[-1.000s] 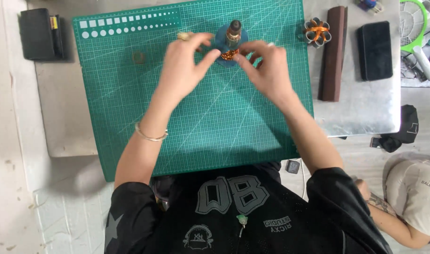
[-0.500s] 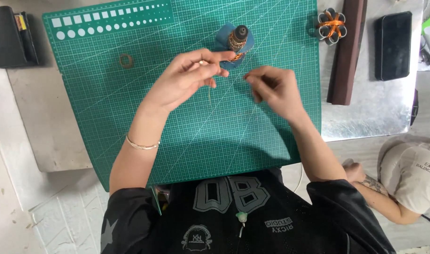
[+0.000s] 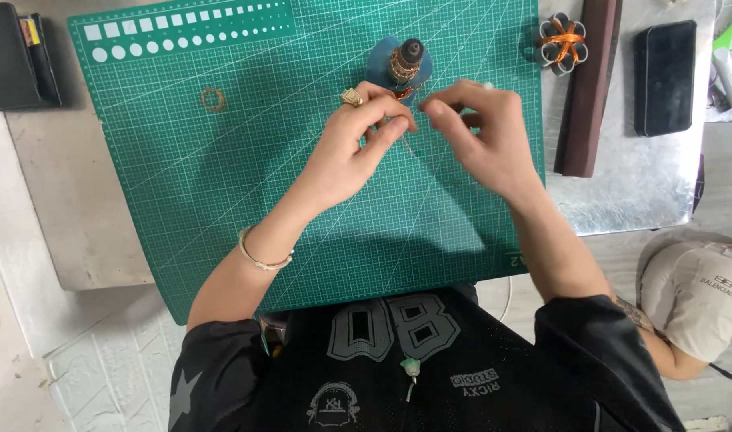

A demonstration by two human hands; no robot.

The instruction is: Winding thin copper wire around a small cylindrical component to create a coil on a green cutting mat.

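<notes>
Head view: hands [image 3: 418,132] pinch wire (thin) below spool [image 3: 406,64].

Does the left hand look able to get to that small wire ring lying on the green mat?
Probably yes: the wire ring lies alone on the cutting mat, with bare mat between it and the left hand.

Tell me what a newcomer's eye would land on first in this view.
The big green cutting mat fills the grey table and draws the eye first. Over its far middle, the left hand and right hand meet fingertip to fingertip, pinching something too fine to make out, just before a small copper-wound spool standing upright. To the right, off the mat, lie a dark brown bar and a black phone.
</notes>
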